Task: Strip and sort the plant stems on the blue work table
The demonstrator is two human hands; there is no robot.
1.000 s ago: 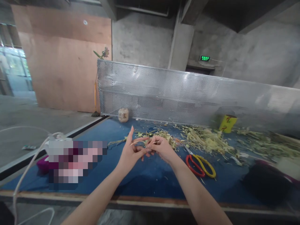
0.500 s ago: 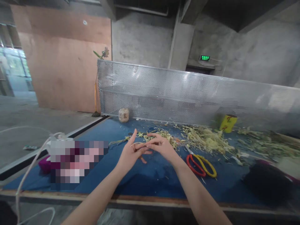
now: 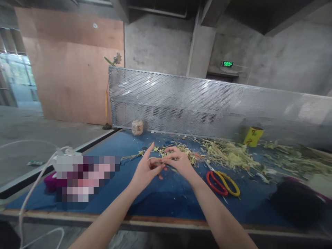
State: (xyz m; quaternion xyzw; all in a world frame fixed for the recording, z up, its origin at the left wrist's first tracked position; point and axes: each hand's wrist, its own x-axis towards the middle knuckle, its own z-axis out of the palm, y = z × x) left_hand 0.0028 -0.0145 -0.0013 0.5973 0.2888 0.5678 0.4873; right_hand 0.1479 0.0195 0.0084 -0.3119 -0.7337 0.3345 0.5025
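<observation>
Perforated metal panel (image 3: 166,97): one, stood upright along the far edge of the table.
Blue tabletop (image 3: 160,204): one, wood-edged, littered with scraps.
Heap of yellow-green plant strips (image 3: 229,155): loose, right of centre.
Left hand (image 3: 144,169): raised over the tabletop, one finger pointing up, thumb bent toward the others; whether it pinched anything could not be told.
Right hand (image 3: 179,160): just beside the left, thumb and fingertips closed together on a thin strip.
Scissors (image 3: 223,185): one red handle, one yellow, lay near the right forearm.
Yellow cylinder (image 3: 253,137): stood near the panel.
Thin strip (image 3: 172,168): between the hands, above the tabletop, partly hidden by fingers.
</observation>
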